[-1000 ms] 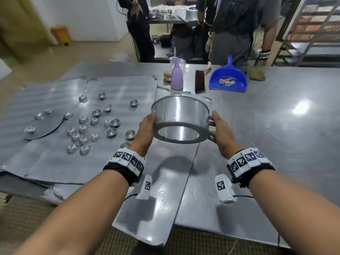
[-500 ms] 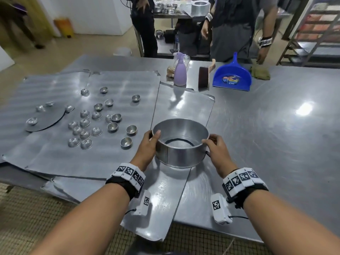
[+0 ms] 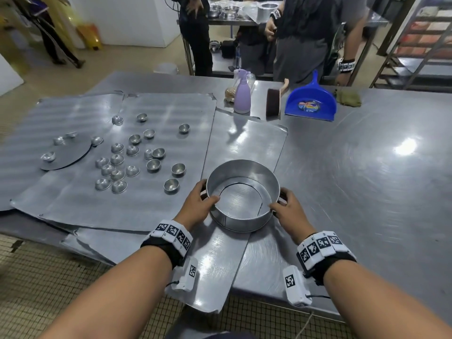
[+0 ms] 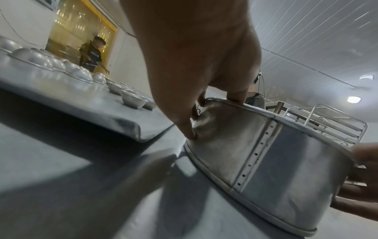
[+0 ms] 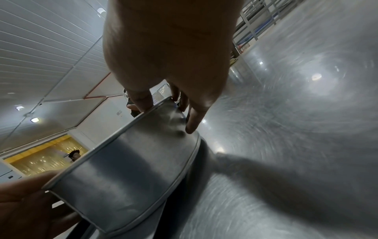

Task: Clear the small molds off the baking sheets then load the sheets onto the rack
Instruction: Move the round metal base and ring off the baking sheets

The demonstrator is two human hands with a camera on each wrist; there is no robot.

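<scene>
A round bottomless metal ring pan (image 3: 242, 195) (image 4: 266, 155) (image 5: 126, 174) stands on a narrow baking sheet (image 3: 220, 265) at the table's near edge. My left hand (image 3: 199, 204) (image 4: 194, 113) grips its left wall, thumb over the rim. My right hand (image 3: 286, 209) (image 5: 169, 105) grips its right wall the same way. Several small dome molds (image 3: 117, 167) (image 4: 131, 100) lie scattered on the wide baking sheets (image 3: 73, 211) to the left, some upright, some upside down. A flat round disc (image 3: 66, 155) lies among them.
At the table's far side stand a purple spray bottle (image 3: 242, 94), a brush (image 3: 272, 101), a blue dustpan (image 3: 310, 101) and a green cloth (image 3: 348, 97). People stand behind it. A tray rack (image 3: 420, 40) is at the far right.
Both hands have brought the ring pan down from mid-air, turned it level and set it on the narrow sheet. Both still hold its walls.
</scene>
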